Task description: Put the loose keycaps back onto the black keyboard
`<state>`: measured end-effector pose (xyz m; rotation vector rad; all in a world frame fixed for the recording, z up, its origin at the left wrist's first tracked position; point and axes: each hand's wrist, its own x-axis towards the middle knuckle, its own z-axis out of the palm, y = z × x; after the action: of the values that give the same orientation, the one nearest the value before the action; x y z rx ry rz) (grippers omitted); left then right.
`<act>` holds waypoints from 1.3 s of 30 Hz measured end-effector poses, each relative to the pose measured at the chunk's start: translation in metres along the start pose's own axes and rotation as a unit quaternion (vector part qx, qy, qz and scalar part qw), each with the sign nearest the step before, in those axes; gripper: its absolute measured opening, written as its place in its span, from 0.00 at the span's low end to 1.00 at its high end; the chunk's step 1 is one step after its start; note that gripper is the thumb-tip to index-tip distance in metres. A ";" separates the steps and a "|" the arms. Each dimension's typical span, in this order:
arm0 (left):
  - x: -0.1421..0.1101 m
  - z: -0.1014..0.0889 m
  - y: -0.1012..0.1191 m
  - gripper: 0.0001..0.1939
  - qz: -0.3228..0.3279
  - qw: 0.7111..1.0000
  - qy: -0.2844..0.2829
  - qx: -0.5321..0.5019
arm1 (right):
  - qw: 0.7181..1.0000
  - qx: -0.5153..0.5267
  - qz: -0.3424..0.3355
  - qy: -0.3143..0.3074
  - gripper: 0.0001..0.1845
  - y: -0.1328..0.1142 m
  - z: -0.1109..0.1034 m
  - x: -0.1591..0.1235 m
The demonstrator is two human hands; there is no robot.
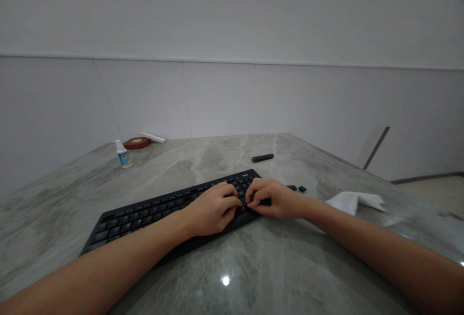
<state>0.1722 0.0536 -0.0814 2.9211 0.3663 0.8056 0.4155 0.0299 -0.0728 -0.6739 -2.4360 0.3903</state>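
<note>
A black keyboard (145, 213) lies at a slant on the grey marble-patterned table. My left hand (215, 208) rests over its right part, fingers bent and closed against the keys, the thumb low near the front edge. Close beside it, my right hand (273, 199) is pinched at the number-pad end, fingertips down at the keys. Something dark shows under the right palm; what the fingertips hold is too small to make out. Just past the right hand, two small black pieces that look like keycaps (302, 189) lie on the table. The hands cover several keys.
A black pen-like stick (263, 158) lies behind the keyboard. At the back left are a white spray bottle (123, 154), a reddish-brown box (137, 143) and a white strip (153, 137). A crumpled white tissue (346, 202) lies beyond my right forearm. A wall stands behind the table.
</note>
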 end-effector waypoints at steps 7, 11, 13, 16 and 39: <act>0.000 -0.001 0.000 0.20 0.030 0.999 -0.023 0.010 | 0.997 -0.065 -0.032 -0.026 0.08 -0.011 -0.006 0.001; 0.002 -0.002 0.001 0.21 0.033 0.997 -0.051 0.044 | 0.998 -0.056 -0.006 -0.039 0.08 -0.011 -0.007 0.001; 0.003 -0.004 0.002 0.21 0.034 0.996 -0.064 0.058 | 0.998 -0.053 0.004 -0.039 0.08 -0.011 -0.007 0.002; 0.005 -0.006 0.002 0.20 0.041 0.994 -0.074 0.068 | 0.997 -0.059 0.012 -0.040 0.09 -0.011 -0.007 0.003; 0.008 0.006 0.007 0.11 0.065 0.983 -0.095 0.140 | 0.983 -0.159 -0.029 -0.082 0.10 -0.025 0.002 0.003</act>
<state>0.1833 0.0485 -0.0820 3.2794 0.2948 0.5187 0.4032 0.0103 -0.0626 -0.7237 -2.6994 0.0313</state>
